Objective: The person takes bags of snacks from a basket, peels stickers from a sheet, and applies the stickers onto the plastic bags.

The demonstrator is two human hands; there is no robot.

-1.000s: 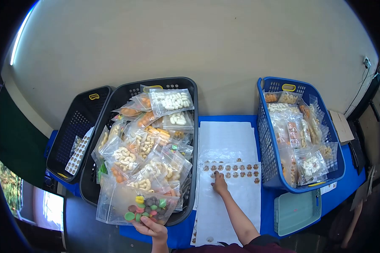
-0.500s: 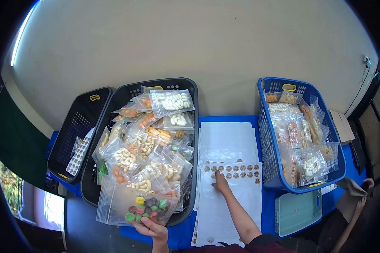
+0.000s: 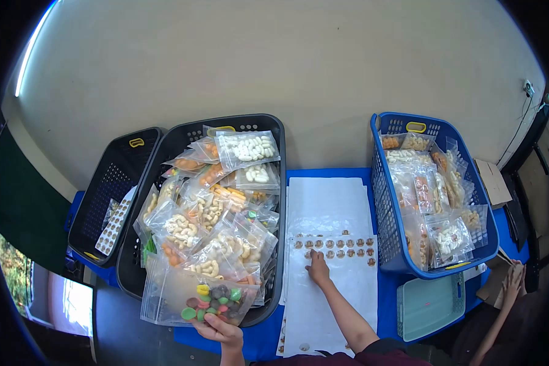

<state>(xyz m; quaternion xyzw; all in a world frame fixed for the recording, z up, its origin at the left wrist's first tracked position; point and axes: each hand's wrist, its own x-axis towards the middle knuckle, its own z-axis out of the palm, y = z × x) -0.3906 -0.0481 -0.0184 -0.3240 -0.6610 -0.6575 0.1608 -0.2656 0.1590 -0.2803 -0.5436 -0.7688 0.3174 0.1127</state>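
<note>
My left hand [image 3: 221,332] grips the lower edge of a clear zip bag [image 3: 165,299] of multicoloured candy-like pieces, with the thumb on its front. The bag rests over the front of the large black basket [image 3: 279,201]. That basket is heaped with clear bags of white, orange and pale snacks. On a white sheet of stickers [image 3: 341,280], my right hand [image 3: 318,269] has its fingers drawn together at a small round sticker [image 3: 313,252] at the left of the lower row. Whether that sticker has lifted off the sheet is hard to see.
At right stands a blue basket [image 3: 387,213] with more snack bags, and a pale green tray [image 3: 402,320] in front of it. A smaller black basket [image 3: 97,183] at left holds a sticker strip [image 3: 113,226]. Another person's hands [image 3: 512,283] are at far right near cardboard.
My right hand has shifted slightly down and left on the sticker sheet. My left hand keeps the candy bag nearly still. The other person's hands have moved at far right.
</note>
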